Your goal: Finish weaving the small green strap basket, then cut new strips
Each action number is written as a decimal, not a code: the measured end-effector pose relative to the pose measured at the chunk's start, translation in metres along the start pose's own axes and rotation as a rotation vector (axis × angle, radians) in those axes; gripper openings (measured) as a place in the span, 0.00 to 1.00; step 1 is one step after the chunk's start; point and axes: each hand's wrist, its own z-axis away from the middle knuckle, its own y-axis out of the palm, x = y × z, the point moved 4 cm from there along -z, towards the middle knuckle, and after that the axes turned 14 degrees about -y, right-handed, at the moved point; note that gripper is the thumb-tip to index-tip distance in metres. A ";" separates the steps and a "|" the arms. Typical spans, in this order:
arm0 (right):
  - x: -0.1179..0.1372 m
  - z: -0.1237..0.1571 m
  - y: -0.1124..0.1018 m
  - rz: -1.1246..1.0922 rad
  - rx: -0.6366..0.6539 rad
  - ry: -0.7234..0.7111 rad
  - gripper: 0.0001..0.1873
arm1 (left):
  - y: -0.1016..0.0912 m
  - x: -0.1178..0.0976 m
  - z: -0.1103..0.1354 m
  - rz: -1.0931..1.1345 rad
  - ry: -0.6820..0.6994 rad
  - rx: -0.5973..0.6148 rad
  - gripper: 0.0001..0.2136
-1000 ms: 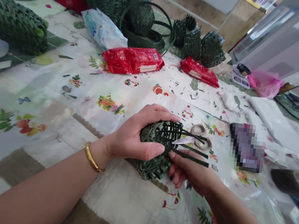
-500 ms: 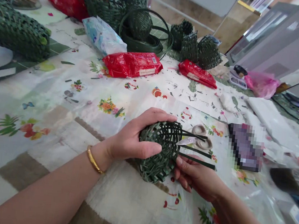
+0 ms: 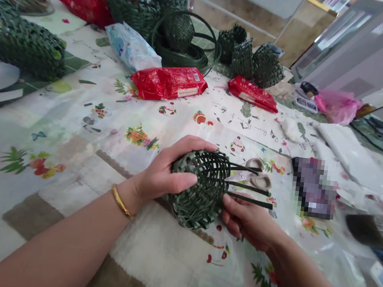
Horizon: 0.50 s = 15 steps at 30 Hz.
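A small dark green woven basket point(image 3: 202, 196) lies tilted, its open mouth toward the right. Loose flat strips point(image 3: 250, 201) stick out from its rim. My left hand point(image 3: 170, 171) is wrapped round the basket's left side, thumb in front and fingers over the top. My right hand point(image 3: 245, 220) pinches at the lower right rim, near the lowest strip; the exact fingertip contact is partly hidden. Scissors point(image 3: 260, 181) with pale handles lie just beyond the strips, blades toward the basket and partly covered by the strips.
Red packets point(image 3: 171, 83) lie across the flowered tablecloth point(image 3: 78, 185). Behind them are coiled green strapping point(image 3: 181, 58) and more woven pieces point(image 3: 257, 63). A large woven piece point(image 3: 19, 38) is at left. A blurred-out phone-like object point(image 3: 313, 189) lies right of the scissors.
The basket and both hands have shifted slightly left and up. The loose strips have moved with the basket, and both hands keep their grip.
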 end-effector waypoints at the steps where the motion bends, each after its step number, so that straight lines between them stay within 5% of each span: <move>1: 0.000 0.001 -0.002 -0.051 0.038 -0.014 0.23 | -0.001 0.003 0.000 0.036 -0.033 0.003 0.27; 15: -0.004 0.014 0.003 0.255 0.013 -0.072 0.27 | 0.008 0.005 0.001 0.183 -0.092 0.107 0.27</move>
